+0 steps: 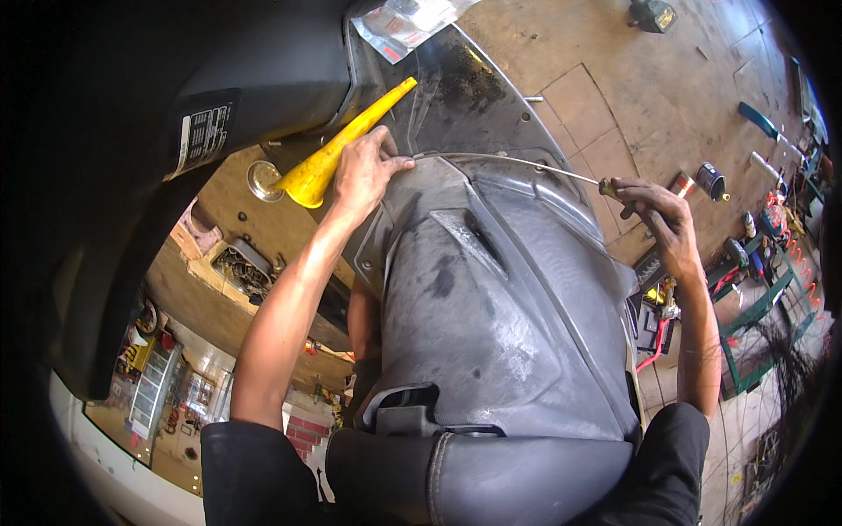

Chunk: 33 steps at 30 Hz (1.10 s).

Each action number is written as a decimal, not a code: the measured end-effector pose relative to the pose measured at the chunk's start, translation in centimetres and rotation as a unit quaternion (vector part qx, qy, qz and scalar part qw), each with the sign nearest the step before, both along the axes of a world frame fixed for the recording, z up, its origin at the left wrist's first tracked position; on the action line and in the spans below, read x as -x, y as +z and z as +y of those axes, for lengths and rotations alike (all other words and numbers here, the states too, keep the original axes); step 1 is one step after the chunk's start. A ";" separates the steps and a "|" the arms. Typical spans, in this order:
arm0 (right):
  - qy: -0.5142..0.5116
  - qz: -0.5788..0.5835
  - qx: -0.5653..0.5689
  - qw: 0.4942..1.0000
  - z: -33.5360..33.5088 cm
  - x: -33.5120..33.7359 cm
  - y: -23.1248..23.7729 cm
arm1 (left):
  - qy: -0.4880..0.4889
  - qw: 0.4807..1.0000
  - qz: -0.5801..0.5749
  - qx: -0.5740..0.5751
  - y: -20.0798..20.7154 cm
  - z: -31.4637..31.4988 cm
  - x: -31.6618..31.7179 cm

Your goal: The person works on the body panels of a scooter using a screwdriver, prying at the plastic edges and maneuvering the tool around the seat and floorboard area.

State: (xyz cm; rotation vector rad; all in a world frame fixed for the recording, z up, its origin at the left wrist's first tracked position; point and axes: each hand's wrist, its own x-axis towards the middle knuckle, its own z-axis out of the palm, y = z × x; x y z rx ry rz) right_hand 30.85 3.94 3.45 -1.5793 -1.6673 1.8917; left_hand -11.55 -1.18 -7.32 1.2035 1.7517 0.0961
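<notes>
A scooter's scuffed grey-black body panel [465, 289] fills the middle, with a dark stitched seat [526, 469] at the lower edge. My right hand [653, 210] grips the handle end of a long, thin screwdriver [570, 174], whose metal shaft reaches left across the panel's far edge. Near the shaft's tip is my left hand [373, 171], its fingers bent and the thumb on the panel's far left edge. Whatever those fingers hold is hidden. A yellow funnel [351, 131] lies slanted just beyond the left hand, its wide end to the left.
A dark moulded body [254, 79] with a label looms at upper left. Beyond the panel lies a plastic packet [408, 26]. A round metal dish [265, 181] and a parts tray [241, 267] stand left. Right are a dark can [711, 181] and a green metal stand [745, 351].
</notes>
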 end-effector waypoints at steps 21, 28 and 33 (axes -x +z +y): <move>0.249 -0.230 -0.041 0.940 4.1 3.6 0.6 | -0.138 0.990 0.011 -0.006 -1.8 1.7 0.9; 0.145 -0.138 0.038 0.979 -5.0 1.6 -2.2 | -0.145 0.989 0.010 -0.015 -1.7 1.9 0.6; 0.153 -0.127 0.081 0.977 -4.5 1.8 -2.3 | -0.144 0.989 0.020 -0.002 -1.7 1.5 0.7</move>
